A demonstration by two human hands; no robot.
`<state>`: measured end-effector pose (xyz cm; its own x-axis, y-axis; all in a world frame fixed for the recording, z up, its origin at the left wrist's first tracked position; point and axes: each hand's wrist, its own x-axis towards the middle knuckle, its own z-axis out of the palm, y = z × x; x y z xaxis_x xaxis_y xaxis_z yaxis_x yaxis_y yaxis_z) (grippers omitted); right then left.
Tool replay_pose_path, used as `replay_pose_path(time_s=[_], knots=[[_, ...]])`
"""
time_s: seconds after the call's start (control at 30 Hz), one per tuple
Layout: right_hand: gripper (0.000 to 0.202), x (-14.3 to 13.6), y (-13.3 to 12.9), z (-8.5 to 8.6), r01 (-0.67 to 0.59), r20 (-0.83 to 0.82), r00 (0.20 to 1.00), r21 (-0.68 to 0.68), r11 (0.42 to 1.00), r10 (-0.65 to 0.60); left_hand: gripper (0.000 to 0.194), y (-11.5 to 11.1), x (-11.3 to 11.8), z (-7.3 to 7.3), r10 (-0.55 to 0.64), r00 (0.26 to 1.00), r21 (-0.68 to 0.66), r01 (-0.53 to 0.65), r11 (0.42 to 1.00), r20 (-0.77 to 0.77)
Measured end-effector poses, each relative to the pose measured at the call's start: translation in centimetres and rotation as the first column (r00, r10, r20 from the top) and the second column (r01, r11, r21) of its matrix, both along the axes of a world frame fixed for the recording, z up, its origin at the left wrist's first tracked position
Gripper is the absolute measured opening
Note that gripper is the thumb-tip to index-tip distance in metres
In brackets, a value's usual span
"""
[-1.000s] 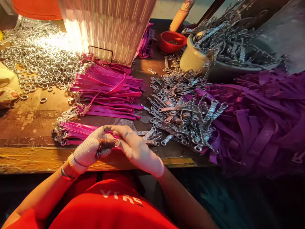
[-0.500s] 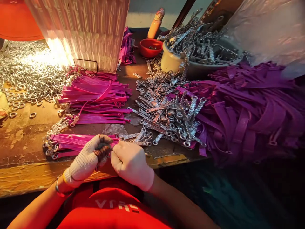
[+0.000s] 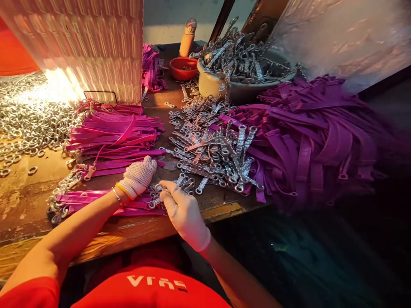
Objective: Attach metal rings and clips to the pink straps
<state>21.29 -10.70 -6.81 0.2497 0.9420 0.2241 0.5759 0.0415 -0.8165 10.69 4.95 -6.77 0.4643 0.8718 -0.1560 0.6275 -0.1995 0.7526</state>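
My left hand [image 3: 139, 175], in a dotted knit glove, is closed with its knuckles up over the ends of pink straps. Whatever its fingers hold is hidden beneath them. My right hand [image 3: 184, 209], in a pale glove, pinches a metal link [image 3: 157, 187] between thumb and forefinger, just above the near bundle. That near bundle of pink straps [image 3: 80, 197] lies by the table edge, metal rings at its left end. Beyond my left hand rests a larger row of pink straps [image 3: 112, 132]. Twisted metal links [image 3: 212, 154] are heaped right of both hands.
Loose metal rings [image 3: 35, 115] cover the left side beside a clear ribbed panel [image 3: 105, 47]. A large pile of purple straps [image 3: 308, 132] spreads at right. Behind stand a tub [image 3: 208, 83] of metal links, a red bowl [image 3: 183, 72] and a bottle [image 3: 186, 40].
My left hand has moved forward, away from my body, turning knuckles up. My right hand has separated from it and shows a metal link in its pinch. The view has shifted right.
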Motion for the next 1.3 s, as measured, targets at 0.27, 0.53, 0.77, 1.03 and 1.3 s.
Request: replay_pose_path(time_s=[0.27, 0.53, 0.77, 1.03, 1.3], knots=[[0.031, -0.4, 2.1, 0.7, -0.19, 0.218, 0.96, 0.044, 0.981, 0.176, 0.023, -4.6, -6.5, 3.8, 0.102, 0.937, -0.382, 0.036, 0.923, 0.333], [0.026, -5.6, 2.6, 2.9, -0.261, 0.66, 0.691, -0.154, 0.953, 0.296, 0.042, -8.3, -11.1, 4.9, 0.27, 0.922, -0.469, -0.115, 0.876, 0.278], [0.024, -7.2, 2.7, 1.6, -0.289, 0.675, 0.665, -0.161, 0.944, 0.319, 0.019, -7.9, -13.8, 1.9, -0.022, 0.987, -0.139, 0.044, 0.989, 0.162], [0.028, -6.2, 2.8, 4.4, -0.334, 0.456, 0.734, -0.405, 0.851, 0.504, 0.013, -9.2, -14.1, 1.0, 0.14, 0.965, -0.214, -0.092, 0.972, 0.221], [0.017, -5.8, 1.8, 2.6, -0.454, 0.547, 0.56, -0.425, 0.783, 0.622, 0.014, -9.9, -13.5, 0.2, -0.086, 0.987, 0.004, 0.086, 0.996, 0.132]])
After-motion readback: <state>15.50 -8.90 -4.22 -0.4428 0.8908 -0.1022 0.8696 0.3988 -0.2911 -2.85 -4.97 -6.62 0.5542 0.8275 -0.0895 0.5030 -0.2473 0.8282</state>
